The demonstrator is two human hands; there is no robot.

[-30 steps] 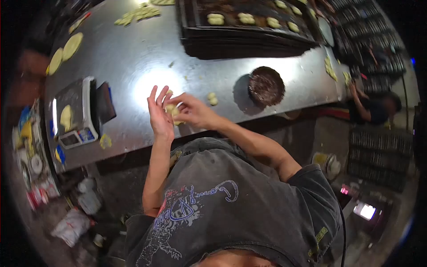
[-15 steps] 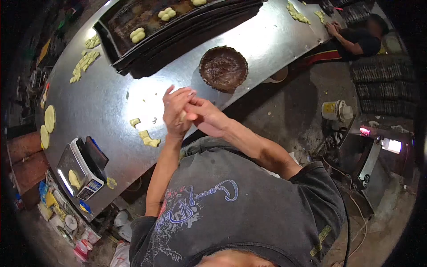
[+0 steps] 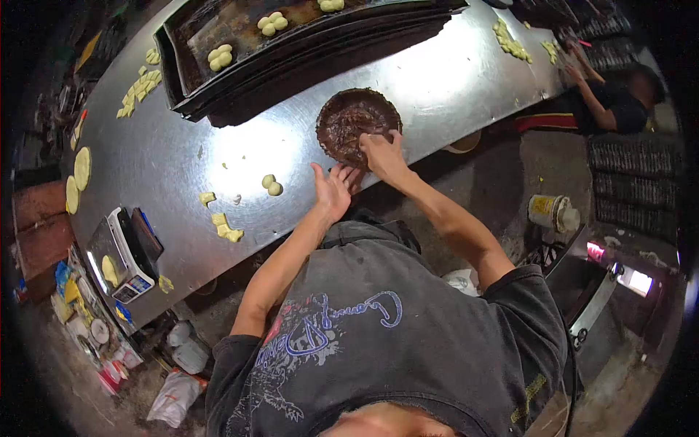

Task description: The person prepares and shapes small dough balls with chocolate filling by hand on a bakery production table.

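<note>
Inside a round bowl point(image 3: 331, 109) of dark brown paste point(image 3: 342, 125), my right hand point(image 3: 384, 154) has its fingers curled at the near right side. What the fingertips grip is hidden. My left hand point(image 3: 333, 192) lies palm up just below the bowl's near rim, fingers spread, with nothing visible in it. Left of that hand, two joined balls of pale dough point(image 3: 271, 185) rest on the metal table point(image 3: 284, 138). Farther left are a small dough piece point(image 3: 207, 197) and a few cut dough pieces point(image 3: 226, 228).
Stacked dark baking trays point(image 3: 291, 62) carry dough clusters point(image 3: 220, 57). On the left stand a digital scale point(image 3: 121, 255) with dough, flat dough rounds point(image 3: 81, 169) and cut dough point(image 3: 138, 93). Another person point(image 3: 615, 102) works at the far right, near a white bucket point(image 3: 552, 213).
My hands, together earlier, have parted and moved right. The right one has reached into the bowl; the left has opened below it. The joined dough balls now show on the table.
</note>
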